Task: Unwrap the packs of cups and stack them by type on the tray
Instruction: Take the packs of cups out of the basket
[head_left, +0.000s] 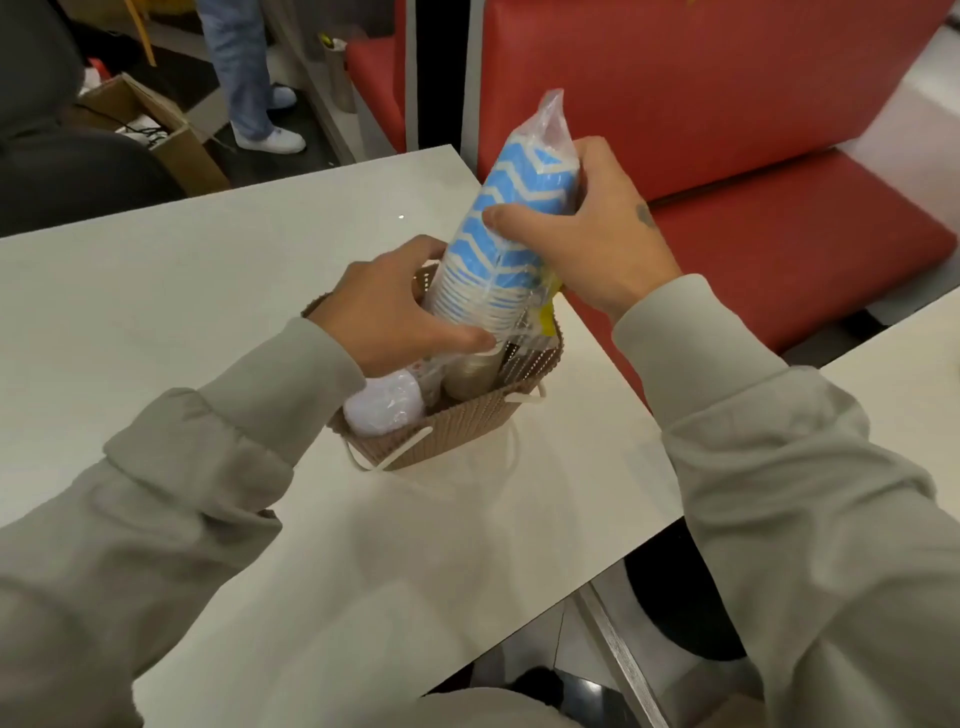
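A plastic-wrapped pack of blue-and-white zigzag cups (511, 228) stands tilted above a brown woven basket (457, 434) on the white table. My right hand (587, 234) grips the pack's upper part. My left hand (395, 306) holds its lower end at the cup rims. In the basket lie a wrapped pack of white cups (382, 405) on the left and a stack of tan cups (470, 376) in the middle. A bit of yellow packaging (548, 314) shows behind the blue pack.
The white table (208, 291) spreads left and toward me; its right edge runs close to the basket. Red bench seats (753, 171) stand beyond. A cardboard box (156, 130) and a standing person's legs (249, 78) are at the far left.
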